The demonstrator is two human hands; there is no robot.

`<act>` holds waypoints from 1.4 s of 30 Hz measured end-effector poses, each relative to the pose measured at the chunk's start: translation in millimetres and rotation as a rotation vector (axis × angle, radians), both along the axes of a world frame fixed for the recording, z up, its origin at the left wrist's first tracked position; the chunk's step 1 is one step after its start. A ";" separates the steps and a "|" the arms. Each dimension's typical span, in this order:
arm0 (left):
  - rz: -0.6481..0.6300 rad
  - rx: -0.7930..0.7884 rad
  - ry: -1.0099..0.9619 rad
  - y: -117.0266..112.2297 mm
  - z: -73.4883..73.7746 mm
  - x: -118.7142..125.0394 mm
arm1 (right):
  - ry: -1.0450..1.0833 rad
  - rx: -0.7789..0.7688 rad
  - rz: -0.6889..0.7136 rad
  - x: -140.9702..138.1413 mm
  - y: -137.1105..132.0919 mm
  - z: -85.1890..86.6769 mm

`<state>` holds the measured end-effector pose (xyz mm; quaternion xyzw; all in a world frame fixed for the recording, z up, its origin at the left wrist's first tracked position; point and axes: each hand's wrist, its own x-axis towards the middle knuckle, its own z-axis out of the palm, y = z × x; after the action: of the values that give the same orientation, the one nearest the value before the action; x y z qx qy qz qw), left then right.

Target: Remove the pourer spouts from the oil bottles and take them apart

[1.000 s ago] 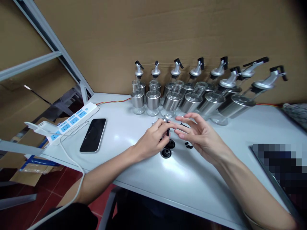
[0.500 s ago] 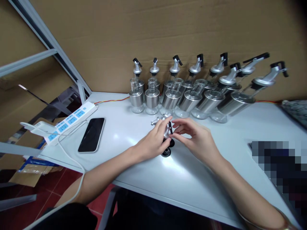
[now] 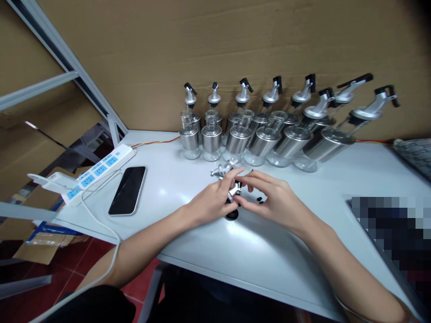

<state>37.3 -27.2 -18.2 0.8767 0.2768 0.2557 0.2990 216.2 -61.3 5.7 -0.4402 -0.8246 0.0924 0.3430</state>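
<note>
1. I have both hands near the middle of the table (image 3: 188,244), brought together over one silver spout (image 3: 233,191), which is held just above the tabletop, in front of the bottles.
2. My left hand (image 3: 206,202) comes in from the near left; its fingers pinch the spout between thumb and forefinger, with the silver neck slanting between them.
3. My right hand (image 3: 283,202) reaches in from the near right, fingers curved and thumb below, tips at the spout's right end beside a small black part (image 3: 238,184) (whether they grip it or only touch it, I cannot tell from here).
4. Just beyond the left fingers, more silver spouts (image 3: 221,169) lie on the table in a loose cluster, partly hidden.
5. Below the held spout, toward the near side, sits a round black piece (image 3: 232,214); a few tiny black bits (image 3: 259,199) lie under the curve of the right hand.
6. On the far side I count two rows of glass bottles with steel bands. Four in the near row, from the leftmost steel-banded bottle (image 3: 190,140) rightward, have bare necks; the others wear silver spouts with black levers.
7. Over to the left, a dark-screened phone (image 3: 127,190) lies flat, near a white power strip (image 3: 101,172) with a plug in it.
</note>
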 end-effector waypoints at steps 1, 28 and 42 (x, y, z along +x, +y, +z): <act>-0.017 0.008 0.006 0.1 0.0 0.2 | -0.009 -0.015 -0.002 -0.4 -0.5 1.3; -0.089 -0.074 -0.057 3.8 10.8 -7.9 | 0.097 -0.065 0.073 8.1 -2.8 6.6; 0.032 0.332 -0.245 14.9 1.2 -8.1 | -0.070 -0.192 -0.541 72.3 27.5 -28.3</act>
<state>29.2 -12.4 -17.0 0.8718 0.2064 0.4071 0.1779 288.5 -33.8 -22.6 -0.6776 -0.6759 0.0602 0.2834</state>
